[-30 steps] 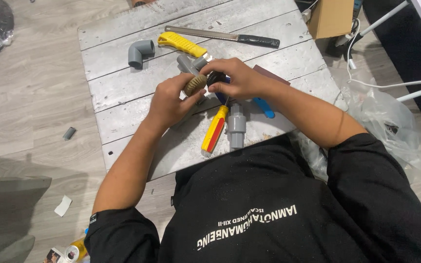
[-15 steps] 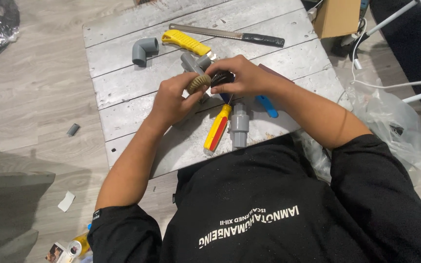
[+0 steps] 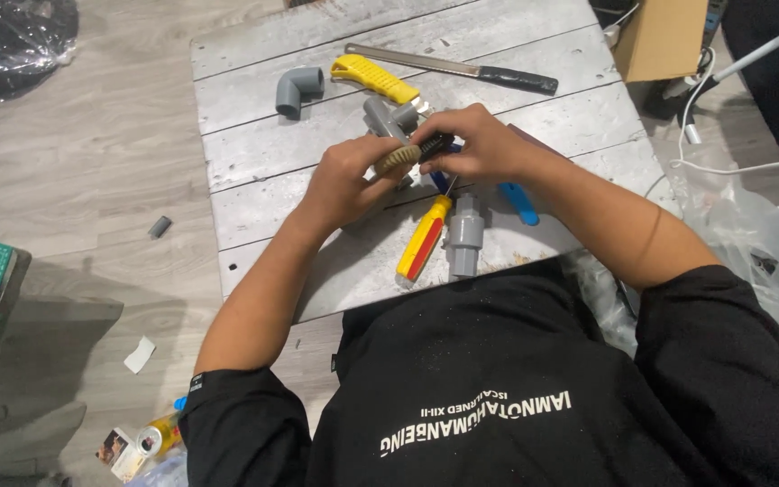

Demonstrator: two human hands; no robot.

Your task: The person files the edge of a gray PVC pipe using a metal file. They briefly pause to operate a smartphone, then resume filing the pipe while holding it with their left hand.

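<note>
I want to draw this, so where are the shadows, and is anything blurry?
Head view: soft, even light; a dark shadow lies on the floor at lower left, beside the wooden board. The left hand, right hand and yellow screwdriver look fairly sharp; no strong glare.

Three grey pipe fittings (image 3: 299,89) (image 3: 386,116) (image 3: 465,233) — two yellow-handled tools (image 3: 375,78) (image 3: 424,238), one knife (image 3: 462,68).

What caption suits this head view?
Left hand and right hand grip a small tan-handled wire brush above a grey plank table.
</note>
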